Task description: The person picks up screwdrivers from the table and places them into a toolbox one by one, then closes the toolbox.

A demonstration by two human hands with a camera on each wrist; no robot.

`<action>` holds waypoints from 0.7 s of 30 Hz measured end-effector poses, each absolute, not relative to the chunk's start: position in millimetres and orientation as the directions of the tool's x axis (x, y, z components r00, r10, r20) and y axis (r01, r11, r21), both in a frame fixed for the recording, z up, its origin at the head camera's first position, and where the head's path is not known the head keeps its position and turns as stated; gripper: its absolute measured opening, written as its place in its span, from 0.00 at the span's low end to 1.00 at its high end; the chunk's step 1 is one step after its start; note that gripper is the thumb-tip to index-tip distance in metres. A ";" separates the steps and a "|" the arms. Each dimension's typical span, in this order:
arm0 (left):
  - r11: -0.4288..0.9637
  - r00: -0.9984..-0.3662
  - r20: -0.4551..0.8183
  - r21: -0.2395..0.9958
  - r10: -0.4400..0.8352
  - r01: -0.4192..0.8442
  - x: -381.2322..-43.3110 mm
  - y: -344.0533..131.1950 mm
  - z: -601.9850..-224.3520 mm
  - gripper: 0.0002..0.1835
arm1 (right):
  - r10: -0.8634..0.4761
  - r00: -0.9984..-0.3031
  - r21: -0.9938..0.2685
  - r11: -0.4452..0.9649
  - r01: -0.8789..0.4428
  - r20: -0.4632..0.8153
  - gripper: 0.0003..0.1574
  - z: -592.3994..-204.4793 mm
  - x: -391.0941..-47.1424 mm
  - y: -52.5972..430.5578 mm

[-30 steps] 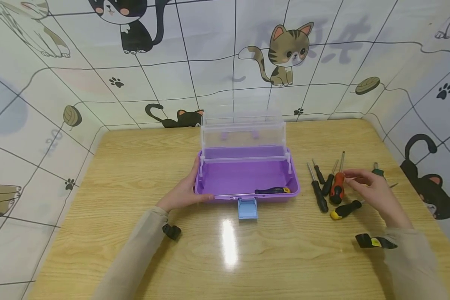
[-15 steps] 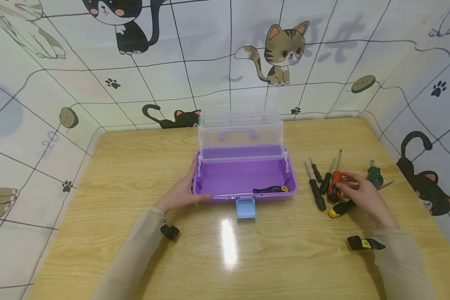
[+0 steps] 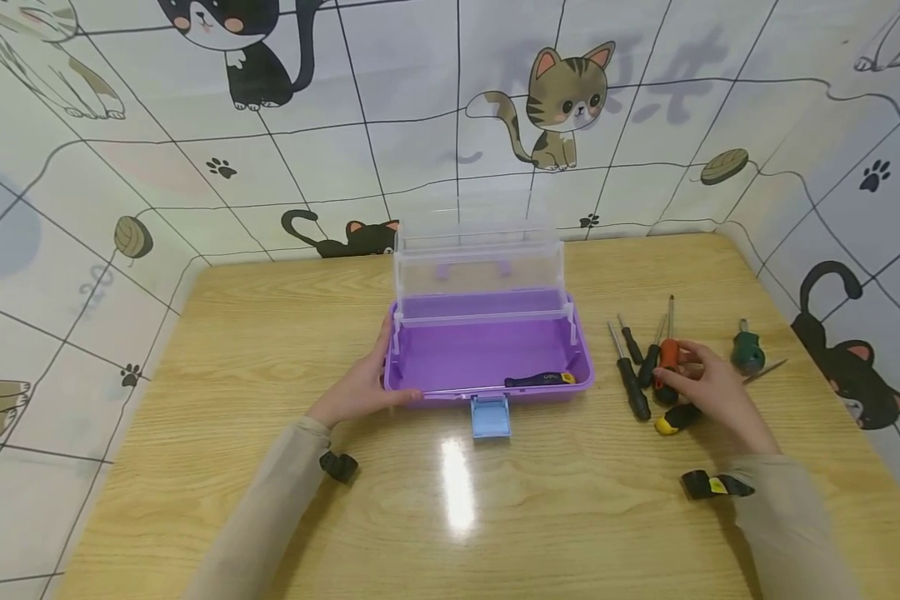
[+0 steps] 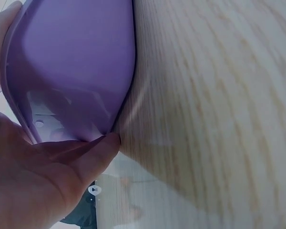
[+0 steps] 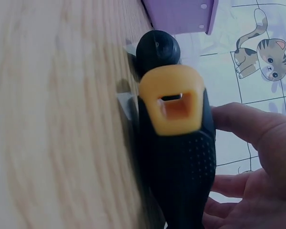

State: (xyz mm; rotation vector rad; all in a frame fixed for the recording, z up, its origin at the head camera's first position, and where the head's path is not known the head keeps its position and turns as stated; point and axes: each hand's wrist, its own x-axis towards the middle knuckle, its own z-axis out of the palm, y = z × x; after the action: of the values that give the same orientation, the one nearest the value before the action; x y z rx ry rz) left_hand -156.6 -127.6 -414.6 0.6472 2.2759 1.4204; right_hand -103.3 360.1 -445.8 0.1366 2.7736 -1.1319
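My left hand [image 3: 356,387] holds the left end of an open purple toolbox [image 3: 465,354], thumb along its front, fingers round the side. In the left wrist view the fingers curl round the toolbox wall [image 4: 71,52]. Along the front inside it lies a black screwdriver [image 3: 537,380] with a yellow end. My right hand [image 3: 712,392] pinches the handle of a red-and-black screwdriver [image 3: 668,353] between thumb and fingers. Just below that hand is a black-and-yellow screwdriver [image 3: 675,419], partly covered; its yellow-capped handle [image 5: 174,102] fills the middle of the right wrist view.
Several black-handled screwdrivers, one long [image 3: 634,390] and one small [image 3: 632,345], lie left of the right hand. A stubby green screwdriver [image 3: 747,352] is to its right. The clear lid [image 3: 480,275] stands raised; a blue latch [image 3: 491,417] hangs at the front.
My right hand has moved left and closed its thumb and fingers on the red-and-black screwdriver, which has turned slightly. The left hand keeps its hold on the toolbox.
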 end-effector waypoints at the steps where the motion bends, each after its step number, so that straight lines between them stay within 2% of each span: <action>1: 0.383 -0.821 -0.072 0.905 0.566 0.184 -156.7 -127.6 -414.9 0.67 | 0.031 -0.985 -0.687 0.714 0.139 -0.168 0.48 -446.0 -103.7 359.4; 14: 0.369 -0.827 -0.066 0.913 0.558 0.176 -156.5 -128.4 -417.6 0.67 | -0.026 -0.977 -0.626 0.771 0.114 -0.210 0.57 -446.1 -106.3 356.2; 21: 0.370 -0.828 -0.067 0.913 0.557 0.174 -155.8 -128.6 -417.5 0.67 | -0.024 -0.973 -0.666 0.733 0.138 -0.229 0.50 -445.2 -103.2 357.0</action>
State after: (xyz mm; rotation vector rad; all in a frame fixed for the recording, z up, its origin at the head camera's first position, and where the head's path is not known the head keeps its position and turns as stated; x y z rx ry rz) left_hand -155.8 -128.6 -417.5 0.6383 2.2712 1.4460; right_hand -103.2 357.0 -445.2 0.0904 2.7134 -1.0693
